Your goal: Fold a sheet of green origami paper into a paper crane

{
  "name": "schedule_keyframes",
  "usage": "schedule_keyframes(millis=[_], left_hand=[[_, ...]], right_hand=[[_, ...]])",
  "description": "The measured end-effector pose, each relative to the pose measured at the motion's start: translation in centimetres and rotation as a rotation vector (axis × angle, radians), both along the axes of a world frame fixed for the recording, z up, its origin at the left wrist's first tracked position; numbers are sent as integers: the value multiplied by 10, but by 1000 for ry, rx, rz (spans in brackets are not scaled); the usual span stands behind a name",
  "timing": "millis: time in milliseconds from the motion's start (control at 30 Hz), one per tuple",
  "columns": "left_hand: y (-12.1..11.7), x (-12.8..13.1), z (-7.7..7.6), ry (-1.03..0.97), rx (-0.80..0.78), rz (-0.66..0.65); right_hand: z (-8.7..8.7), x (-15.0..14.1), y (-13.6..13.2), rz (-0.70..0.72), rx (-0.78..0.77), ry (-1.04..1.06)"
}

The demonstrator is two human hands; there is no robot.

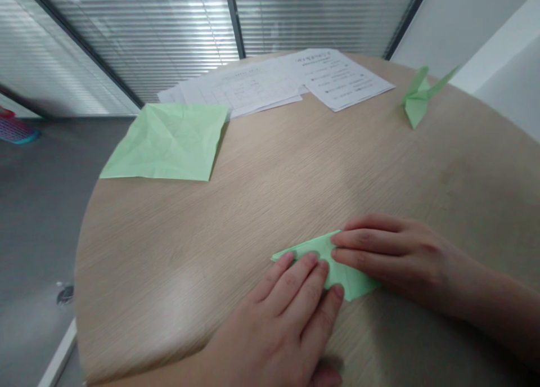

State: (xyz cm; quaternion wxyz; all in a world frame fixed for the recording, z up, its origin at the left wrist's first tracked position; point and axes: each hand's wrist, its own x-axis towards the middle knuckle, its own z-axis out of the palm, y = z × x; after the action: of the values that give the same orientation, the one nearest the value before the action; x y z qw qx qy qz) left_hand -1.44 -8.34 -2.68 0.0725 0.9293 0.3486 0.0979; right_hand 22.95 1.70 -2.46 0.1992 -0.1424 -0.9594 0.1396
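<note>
A folded piece of green paper lies flat on the table in front of me, layered along its far left edge. My left hand rests on its near left part, palm down, fingers stretched out and pressing on it. From the right, my right hand lies over the paper's right part with its fingers extended; its thumb is hidden. The two hands nearly meet over the middle of the paper, which they partly cover.
On the round wooden table, a creased green sheet lies at the left edge. Printed white papers overlap at the back. A folded green paper crane stands at the far right. Beyond are window blinds and a basket on the floor.
</note>
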Motion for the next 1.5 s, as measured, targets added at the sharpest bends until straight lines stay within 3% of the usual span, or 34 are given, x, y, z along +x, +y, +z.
schedule_keyframes(millis=[400, 733, 1033, 1500], left_hand=[[7, 1, 9, 0, -131, -14], [11, 5, 5, 6, -141, -1], [3, -10, 10, 26, -43, 54], [-12, -39, 17, 33, 19, 78]], right_hand=[[1, -1, -1, -6, 37, -15], [-3, 0, -8, -81, 123, -149], [8, -1, -12, -162, 184, -201], [-2, 0, -8, -151, 222, -135]])
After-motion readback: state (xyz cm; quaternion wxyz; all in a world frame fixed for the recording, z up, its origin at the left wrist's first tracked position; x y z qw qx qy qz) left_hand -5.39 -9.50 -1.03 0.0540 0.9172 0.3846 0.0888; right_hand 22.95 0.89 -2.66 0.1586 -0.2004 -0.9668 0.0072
